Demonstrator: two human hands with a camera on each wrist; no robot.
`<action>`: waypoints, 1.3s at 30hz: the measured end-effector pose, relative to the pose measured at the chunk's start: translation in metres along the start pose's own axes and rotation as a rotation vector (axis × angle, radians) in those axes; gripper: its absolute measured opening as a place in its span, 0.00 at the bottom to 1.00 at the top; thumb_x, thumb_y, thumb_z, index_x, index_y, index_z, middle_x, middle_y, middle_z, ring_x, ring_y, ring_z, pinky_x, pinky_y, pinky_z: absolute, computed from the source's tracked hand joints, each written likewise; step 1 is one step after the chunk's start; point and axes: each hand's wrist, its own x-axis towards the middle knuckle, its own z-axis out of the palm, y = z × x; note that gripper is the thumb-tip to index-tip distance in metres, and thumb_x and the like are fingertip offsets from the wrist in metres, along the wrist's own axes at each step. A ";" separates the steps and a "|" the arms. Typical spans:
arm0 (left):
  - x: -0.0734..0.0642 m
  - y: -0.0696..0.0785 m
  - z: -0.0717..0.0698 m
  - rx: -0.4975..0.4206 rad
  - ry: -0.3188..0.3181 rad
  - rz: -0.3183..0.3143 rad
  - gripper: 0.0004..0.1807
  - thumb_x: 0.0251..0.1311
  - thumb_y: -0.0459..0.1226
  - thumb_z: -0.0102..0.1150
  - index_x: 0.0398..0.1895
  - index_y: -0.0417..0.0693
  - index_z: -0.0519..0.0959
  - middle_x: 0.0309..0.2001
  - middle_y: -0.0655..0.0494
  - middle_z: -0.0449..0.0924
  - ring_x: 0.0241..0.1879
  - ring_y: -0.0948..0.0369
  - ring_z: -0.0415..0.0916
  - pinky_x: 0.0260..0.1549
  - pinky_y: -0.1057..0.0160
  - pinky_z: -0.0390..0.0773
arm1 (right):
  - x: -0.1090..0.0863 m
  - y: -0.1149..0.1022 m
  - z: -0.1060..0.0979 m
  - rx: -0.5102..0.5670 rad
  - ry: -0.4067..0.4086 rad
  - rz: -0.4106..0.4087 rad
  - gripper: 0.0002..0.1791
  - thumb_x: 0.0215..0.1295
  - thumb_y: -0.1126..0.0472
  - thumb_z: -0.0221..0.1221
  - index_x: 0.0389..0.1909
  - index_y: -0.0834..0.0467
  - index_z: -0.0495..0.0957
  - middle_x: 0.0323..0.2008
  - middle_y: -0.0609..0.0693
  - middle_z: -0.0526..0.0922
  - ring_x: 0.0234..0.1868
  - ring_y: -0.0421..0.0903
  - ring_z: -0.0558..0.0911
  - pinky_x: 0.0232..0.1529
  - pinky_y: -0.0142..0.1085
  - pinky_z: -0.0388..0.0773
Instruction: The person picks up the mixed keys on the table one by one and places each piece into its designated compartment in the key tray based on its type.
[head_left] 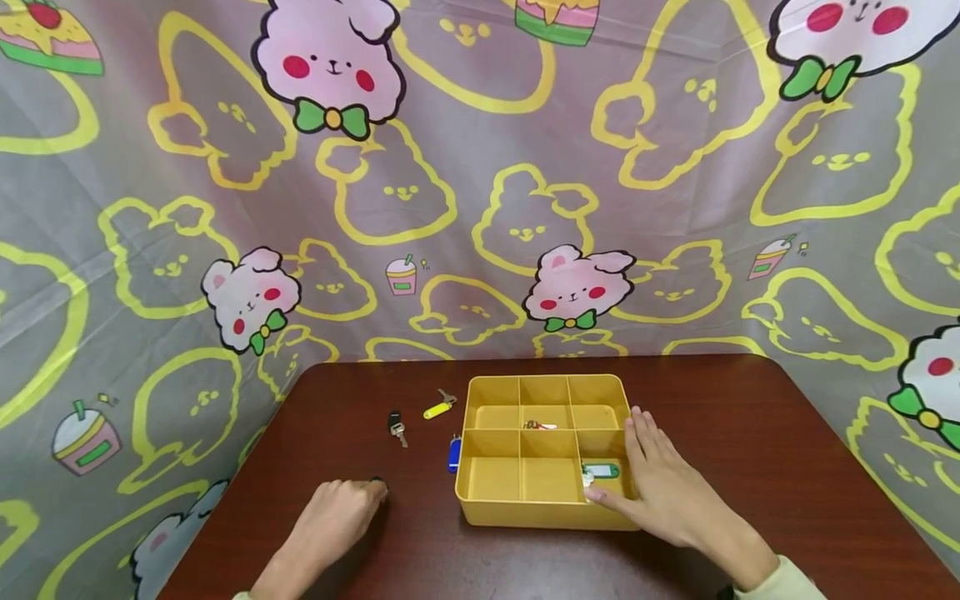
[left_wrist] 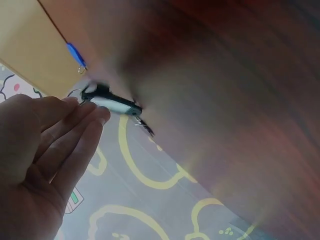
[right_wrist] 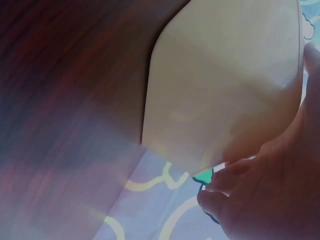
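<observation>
Keys are lying scattered around your yellow tray, and your left hand is resting on the dark table near its front edge, fingers curled over a black key fob; the left wrist view is showing your fingertips pinching that black-and-silver fob, so you are holding it, lifted or not I cannot tell. Your right hand is lying with straight fingers along the tray's right wall, thumb reaching into the front right compartment and touching the green-tagged key there; whether you are pinching it I cannot tell. A small key with a red bit is sitting in the back middle compartment. A blue-tagged key is lying just beside the tray's left wall, while a yellow-tagged key and a black key are lying farther left, well apart from your left hand.
</observation>
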 end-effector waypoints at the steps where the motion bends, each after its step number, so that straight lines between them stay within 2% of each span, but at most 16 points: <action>1: 0.001 0.000 0.000 -0.014 -0.002 -0.010 0.18 0.50 0.32 0.76 0.19 0.58 0.74 0.14 0.66 0.71 0.14 0.64 0.74 0.12 0.64 0.68 | 0.000 0.001 -0.001 0.001 -0.002 -0.002 0.67 0.63 0.21 0.57 0.79 0.76 0.53 0.82 0.74 0.49 0.83 0.70 0.53 0.79 0.64 0.59; 7: 0.005 0.001 -0.004 -0.101 -0.028 -0.069 0.12 0.52 0.31 0.77 0.25 0.58 0.82 0.19 0.69 0.78 0.18 0.69 0.76 0.16 0.67 0.71 | -0.003 0.007 0.000 0.009 -0.006 -0.012 0.67 0.63 0.22 0.58 0.79 0.75 0.53 0.82 0.72 0.51 0.83 0.69 0.53 0.78 0.65 0.59; 13: 0.010 0.004 -0.008 -0.126 -0.019 -0.123 0.10 0.50 0.31 0.79 0.29 0.55 0.86 0.25 0.67 0.87 0.21 0.69 0.81 0.20 0.66 0.77 | -0.004 0.010 0.005 -0.005 0.003 -0.024 0.67 0.62 0.21 0.58 0.80 0.73 0.54 0.83 0.69 0.50 0.84 0.68 0.53 0.78 0.65 0.60; 18: 0.015 0.005 -0.010 -0.154 -0.004 -0.185 0.10 0.50 0.31 0.79 0.29 0.54 0.87 0.26 0.65 0.88 0.22 0.71 0.81 0.22 0.66 0.79 | -0.004 0.011 0.006 -0.024 0.012 -0.029 0.66 0.62 0.21 0.58 0.79 0.73 0.55 0.83 0.69 0.52 0.84 0.68 0.55 0.78 0.64 0.60; 22: 0.021 0.006 -0.012 -0.187 0.019 -0.204 0.09 0.51 0.31 0.80 0.30 0.53 0.88 0.26 0.64 0.89 0.22 0.72 0.81 0.22 0.68 0.79 | -0.004 0.010 0.007 -0.025 0.020 -0.030 0.66 0.62 0.21 0.58 0.79 0.74 0.55 0.82 0.70 0.53 0.83 0.68 0.55 0.78 0.63 0.61; 28: 0.029 0.010 -0.014 -0.246 0.007 -0.236 0.06 0.54 0.32 0.79 0.32 0.50 0.89 0.28 0.61 0.90 0.23 0.73 0.81 0.23 0.70 0.78 | -0.003 0.010 0.011 0.004 0.013 -0.005 0.66 0.63 0.22 0.58 0.80 0.73 0.54 0.83 0.70 0.52 0.84 0.67 0.53 0.81 0.59 0.59; 30: 0.031 0.011 -0.012 -0.275 0.010 -0.250 0.06 0.55 0.32 0.78 0.32 0.50 0.90 0.28 0.61 0.91 0.23 0.75 0.79 0.23 0.71 0.77 | -0.003 0.010 0.011 0.005 0.014 -0.003 0.66 0.63 0.22 0.58 0.79 0.73 0.54 0.82 0.70 0.52 0.84 0.67 0.53 0.81 0.60 0.59; 36: 0.036 0.012 -0.007 -0.399 0.038 -0.291 0.05 0.58 0.31 0.76 0.34 0.51 0.90 0.28 0.63 0.91 0.21 0.81 0.62 0.23 0.77 0.68 | -0.003 0.010 0.012 0.007 0.017 0.003 0.66 0.63 0.22 0.58 0.79 0.73 0.54 0.83 0.70 0.52 0.84 0.68 0.54 0.78 0.63 0.63; 37: 0.037 0.012 -0.006 -0.421 0.042 -0.298 0.05 0.58 0.31 0.75 0.34 0.51 0.90 0.29 0.62 0.91 0.21 0.81 0.62 0.23 0.78 0.69 | -0.003 0.010 0.012 0.008 0.017 0.004 0.66 0.63 0.22 0.58 0.80 0.73 0.54 0.83 0.70 0.51 0.84 0.68 0.54 0.77 0.63 0.63; 39: 0.039 0.012 -0.006 -0.476 0.047 -0.319 0.04 0.60 0.32 0.74 0.34 0.51 0.91 0.31 0.62 0.92 0.25 0.82 0.70 0.26 0.78 0.74 | -0.003 0.010 0.012 0.012 0.017 0.005 0.67 0.63 0.22 0.59 0.80 0.73 0.53 0.83 0.70 0.51 0.84 0.68 0.54 0.76 0.63 0.64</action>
